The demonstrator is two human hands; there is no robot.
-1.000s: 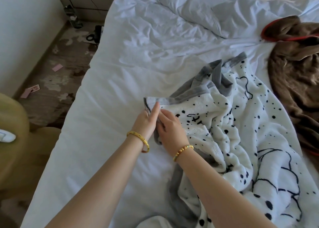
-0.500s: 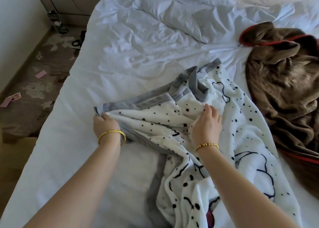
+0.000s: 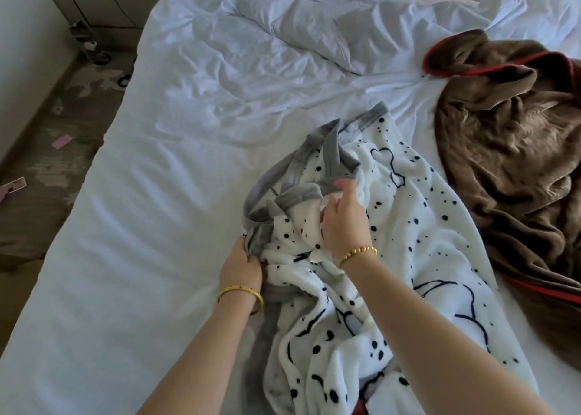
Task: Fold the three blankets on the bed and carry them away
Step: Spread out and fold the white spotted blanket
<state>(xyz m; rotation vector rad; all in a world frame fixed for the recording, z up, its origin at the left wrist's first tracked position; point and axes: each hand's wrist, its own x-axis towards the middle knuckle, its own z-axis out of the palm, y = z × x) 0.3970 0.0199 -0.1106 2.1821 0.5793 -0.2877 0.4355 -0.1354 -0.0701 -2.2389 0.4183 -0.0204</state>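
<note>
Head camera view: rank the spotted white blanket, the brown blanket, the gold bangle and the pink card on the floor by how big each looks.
1. spotted white blanket, largest, though nearest the camera.
2. brown blanket, cut off at the frame's right edge, so its full extent is unsure.
3. gold bangle on the left wrist.
4. pink card, smallest, but farther away.

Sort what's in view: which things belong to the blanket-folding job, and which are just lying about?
Part of the job:
- spotted white blanket, gripped by the left hand and the right hand
- brown blanket, crumpled, untouched
- bed

Just lying about:
- white duvet
- pink cards on the floor
</note>
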